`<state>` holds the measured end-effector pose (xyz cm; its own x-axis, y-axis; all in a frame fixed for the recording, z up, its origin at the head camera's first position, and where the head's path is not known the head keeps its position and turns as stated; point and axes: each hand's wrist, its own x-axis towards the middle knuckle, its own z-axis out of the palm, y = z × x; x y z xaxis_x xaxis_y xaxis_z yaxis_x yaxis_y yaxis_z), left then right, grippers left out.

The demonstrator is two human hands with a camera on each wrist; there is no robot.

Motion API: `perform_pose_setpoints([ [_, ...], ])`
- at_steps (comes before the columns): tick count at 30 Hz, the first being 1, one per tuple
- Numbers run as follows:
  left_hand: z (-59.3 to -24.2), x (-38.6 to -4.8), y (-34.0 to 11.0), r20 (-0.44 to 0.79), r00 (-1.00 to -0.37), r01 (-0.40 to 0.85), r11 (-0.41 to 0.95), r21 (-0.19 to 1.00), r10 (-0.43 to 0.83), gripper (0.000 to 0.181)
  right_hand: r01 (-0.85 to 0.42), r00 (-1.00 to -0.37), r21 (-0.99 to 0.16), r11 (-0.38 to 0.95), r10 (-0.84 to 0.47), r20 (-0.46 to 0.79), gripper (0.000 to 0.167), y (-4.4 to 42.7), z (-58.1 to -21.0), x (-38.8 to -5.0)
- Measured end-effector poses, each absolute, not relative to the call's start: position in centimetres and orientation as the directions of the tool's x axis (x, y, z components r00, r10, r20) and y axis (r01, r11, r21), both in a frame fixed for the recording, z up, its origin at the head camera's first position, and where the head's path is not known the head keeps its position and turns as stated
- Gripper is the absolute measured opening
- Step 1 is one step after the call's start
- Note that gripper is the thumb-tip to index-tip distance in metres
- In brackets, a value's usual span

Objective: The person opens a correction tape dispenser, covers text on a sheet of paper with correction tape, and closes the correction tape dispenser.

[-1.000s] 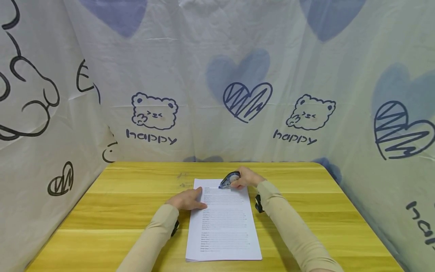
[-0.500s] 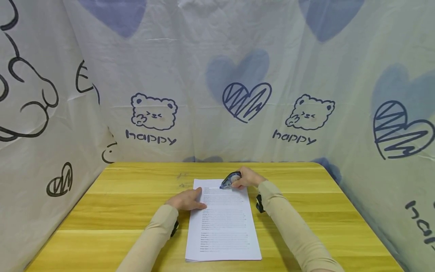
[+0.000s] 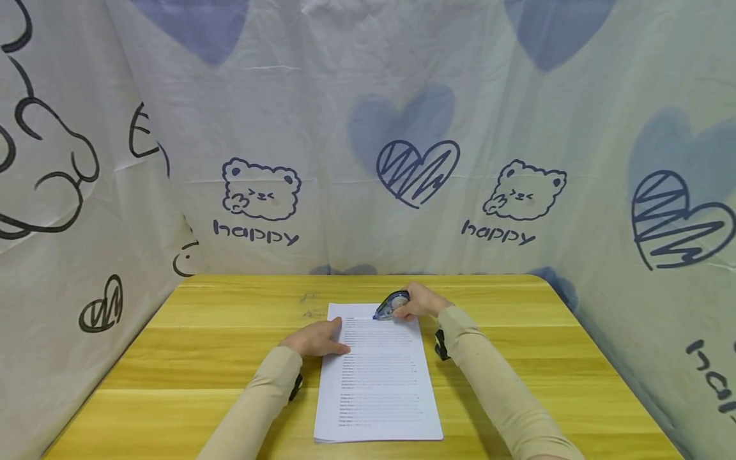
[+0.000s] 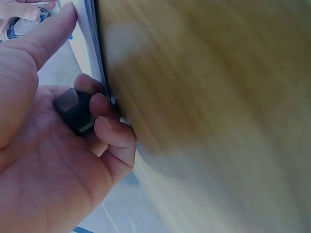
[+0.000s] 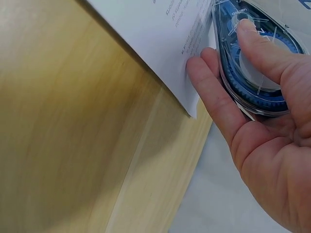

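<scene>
Near the top of a printed paper stack (image 3: 379, 402), my right hand (image 3: 418, 300) holds a blue transparent correction tape (image 3: 391, 305), its tip down at a text line. In the right wrist view, the thumb lies on the clear case of the correction tape (image 5: 262, 63) and other fingers touch the paper (image 5: 165, 53). My left hand (image 3: 317, 337) rests on the stack's left edge, thumb and a finger spread on the page. Seen from the left wrist, its other fingers curl around a small dark cap-like piece (image 4: 75, 109), partly hidden.
The paper lies on a yellow wood-grain table (image 3: 190, 358), whose far edge runs just beyond the sheets. A white curtain (image 3: 333, 128) with hearts and bear drawings stands behind the table and along both sides.
My right hand and the correction tape have slid slightly to the right along the upper text line. The left hand and the paper keep their places.
</scene>
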<state>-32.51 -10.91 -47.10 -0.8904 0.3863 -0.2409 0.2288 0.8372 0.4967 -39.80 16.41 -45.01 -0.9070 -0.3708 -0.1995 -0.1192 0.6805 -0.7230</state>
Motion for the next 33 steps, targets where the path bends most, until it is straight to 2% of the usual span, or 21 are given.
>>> perform_pose_setpoints([
  [18,-47.29,-32.61,-10.99,-0.238,-0.888,0.235,0.834,0.499,0.393,0.085,-0.104,-0.915,-0.705,0.701,-0.345,-0.208,0.029,16.58,-45.01,-39.67],
  [26,-47.35,-32.62,-11.03,-0.240,-0.890,0.229,0.834,0.502,0.388,0.085,-0.108,-0.915,-0.693,0.713,-0.343,-0.211,0.023,16.49,-44.86,-39.68],
  [33,-47.39,-32.60,-10.92,-0.236,-0.888,0.235,0.830,0.506,0.396,0.085,-0.095,-0.918,-0.694,0.714,-0.332,-0.215,0.025,16.63,-45.03,-39.65],
])
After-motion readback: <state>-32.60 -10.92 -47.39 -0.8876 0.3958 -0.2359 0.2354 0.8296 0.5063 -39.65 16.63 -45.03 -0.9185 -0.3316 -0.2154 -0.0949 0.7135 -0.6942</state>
